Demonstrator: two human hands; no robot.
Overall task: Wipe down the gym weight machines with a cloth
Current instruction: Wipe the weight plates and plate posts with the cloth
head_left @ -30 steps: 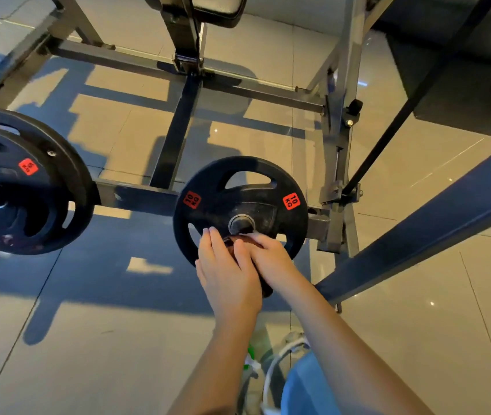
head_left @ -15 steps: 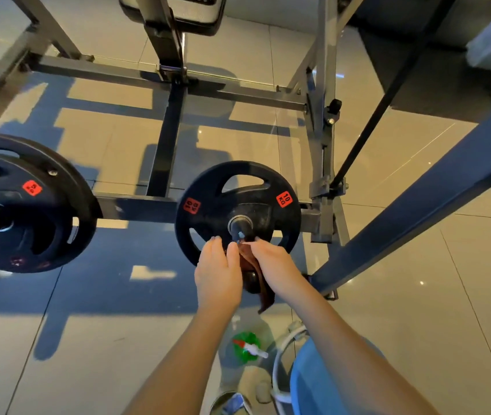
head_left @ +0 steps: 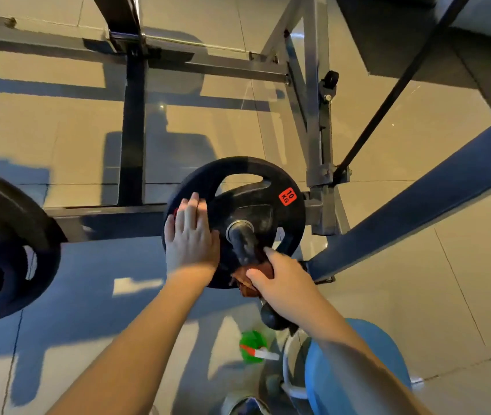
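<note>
Two hands: both are working at the 10 kg plate [head_left: 256,202].
Left hand [head_left: 192,238]: lying flat, fingers straight, pressing the plate's left side.
Right hand [head_left: 283,283]: gripping the cloth [head_left: 253,275] round the peg [head_left: 242,238].
Cloth: bunching on the peg, just before the plate.
Bottle [head_left: 253,350]: sitting on the floor [head_left: 418,265] below the hands.

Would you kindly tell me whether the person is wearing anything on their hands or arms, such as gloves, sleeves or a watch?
Nothing worn shows. The left hand and the right hand are bare, without gloves or visible rings. The left forearm and right forearm are uncovered down to the frame's edge: no sleeve, watch or wristband in view.
</note>
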